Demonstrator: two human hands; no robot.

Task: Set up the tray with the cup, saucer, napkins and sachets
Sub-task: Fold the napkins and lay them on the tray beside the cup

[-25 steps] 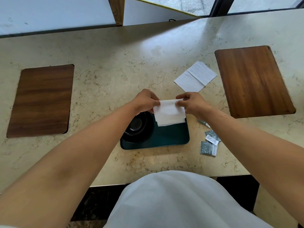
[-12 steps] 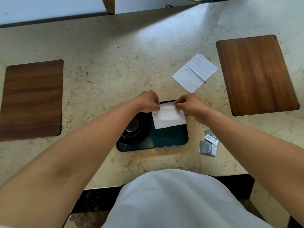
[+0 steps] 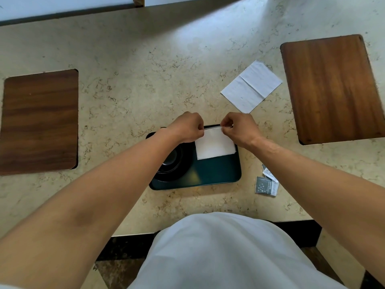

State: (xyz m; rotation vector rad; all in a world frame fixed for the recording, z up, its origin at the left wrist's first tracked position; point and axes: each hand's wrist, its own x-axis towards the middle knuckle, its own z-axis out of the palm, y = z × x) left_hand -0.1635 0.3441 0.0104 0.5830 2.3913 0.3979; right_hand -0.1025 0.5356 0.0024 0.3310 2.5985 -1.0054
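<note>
- Counter (image 3: 166, 65): pale marbled stone, seen from the head camera looking down. Two wooden boards lie on it, one far left (image 3: 39, 122), one far right (image 3: 333, 88), both well apart from the work area.
- Tray (image 3: 218, 174): dark green, rounded rectangle, straight ahead of the person, long axis left to right. Nearer edge and right half are bare.
- Cup and saucer (image 3: 173, 165): dark, sitting in the tray's left half, partly hidden under the left forearm. Cannot separate cup from saucer in this view.
- Spare napkin (image 3: 251, 86): unfolded white sheet on the counter, beyond and to the right of the tray, lying diagonally, near the right board. Judged nearer the right hand.
- Folded napkin (image 3: 214, 146): white, on the tray's far right quarter, just beside the saucer. Its far edge lies along the tray's far rim, between the two hands; its body extends toward the person.
- Left hand (image 3: 187, 127): fingers curled, pinching the napkin's far left corner.
- Right hand (image 3: 237, 128): fingers curled, pinching the far right corner. Both hands are at the same edge, knuckles toward the camera.
- Sachets (image 3: 266, 183): a few small packets on the counter just right of the tray's near right corner, partly under the right forearm. Not yet on the tray.
- Judgement: the napkin is being squared or creased; once it is released, the sachets lie back toward the person on the right-hand side.
</note>
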